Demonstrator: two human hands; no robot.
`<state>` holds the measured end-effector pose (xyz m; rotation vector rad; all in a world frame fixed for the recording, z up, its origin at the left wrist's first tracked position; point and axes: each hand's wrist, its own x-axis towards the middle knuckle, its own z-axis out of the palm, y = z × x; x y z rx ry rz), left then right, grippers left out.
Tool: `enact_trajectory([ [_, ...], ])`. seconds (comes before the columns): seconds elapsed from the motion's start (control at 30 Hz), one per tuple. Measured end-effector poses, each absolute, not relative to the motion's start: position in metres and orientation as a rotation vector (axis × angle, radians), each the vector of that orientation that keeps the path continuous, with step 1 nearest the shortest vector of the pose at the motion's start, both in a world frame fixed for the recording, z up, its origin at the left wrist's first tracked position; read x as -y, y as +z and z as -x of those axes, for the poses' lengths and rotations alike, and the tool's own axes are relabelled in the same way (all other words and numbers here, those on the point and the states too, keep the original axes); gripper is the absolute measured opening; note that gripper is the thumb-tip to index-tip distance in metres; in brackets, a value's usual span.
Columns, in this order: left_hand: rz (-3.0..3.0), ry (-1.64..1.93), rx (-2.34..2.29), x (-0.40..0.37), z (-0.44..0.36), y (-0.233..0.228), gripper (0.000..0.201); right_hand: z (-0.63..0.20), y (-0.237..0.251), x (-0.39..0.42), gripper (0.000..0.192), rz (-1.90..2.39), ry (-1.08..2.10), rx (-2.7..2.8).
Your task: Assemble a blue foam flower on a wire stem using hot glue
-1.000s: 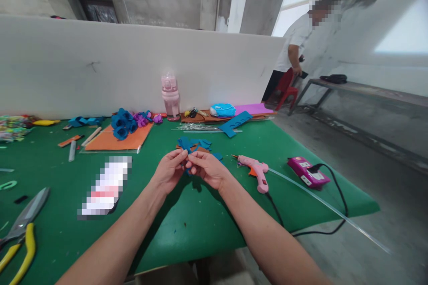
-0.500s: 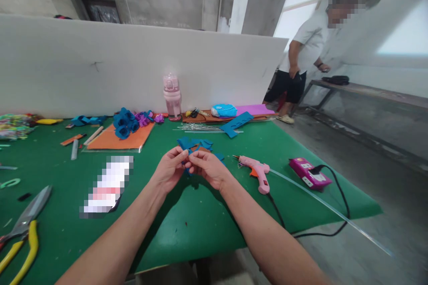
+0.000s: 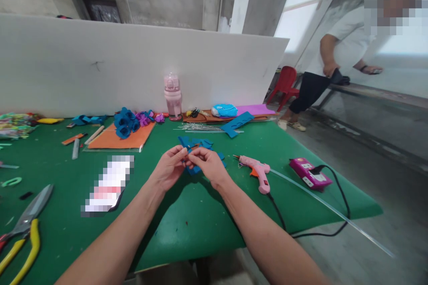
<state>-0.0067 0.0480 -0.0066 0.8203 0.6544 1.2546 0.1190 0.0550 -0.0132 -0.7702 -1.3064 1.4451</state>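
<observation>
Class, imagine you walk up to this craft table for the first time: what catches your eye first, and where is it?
At the centre, the left hand and right hand pinch a blue felt piece above the green table. Right of them lies a pink glue gun; yellow-handled shears lie at the near left. Blue felt flowers sit on an orange sheet farther back.
</observation>
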Motion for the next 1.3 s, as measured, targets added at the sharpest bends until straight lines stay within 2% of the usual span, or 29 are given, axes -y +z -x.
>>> enact_trajectory([
  [0.87, -0.878, 1.172, -0.682, -0.0453, 0.0077, -0.0025, 0.018, -0.1247, -0.019, -0.0553, 0.025, 0.641, 1.995, 1.011],
  [0.97, -0.88, 1.199, -0.727, -0.0446, 0.0066, 0.0003, 0.021, -0.1228, -0.0182, -0.0544, 0.024, 0.664, 1.964, 1.036],
  [1.13, -0.869, 1.32, -0.783, -0.0459, 0.005, -0.0001, 0.023, -0.118, -0.0162, -0.0529, 0.022, 0.787, 1.661, 1.148],
  [1.3, -0.88, 1.302, -0.786, -0.0472, 0.0055, -0.0034, 0.023, -0.1184, -0.0171, -0.0525, 0.022, 0.8, 1.682, 1.169],
])
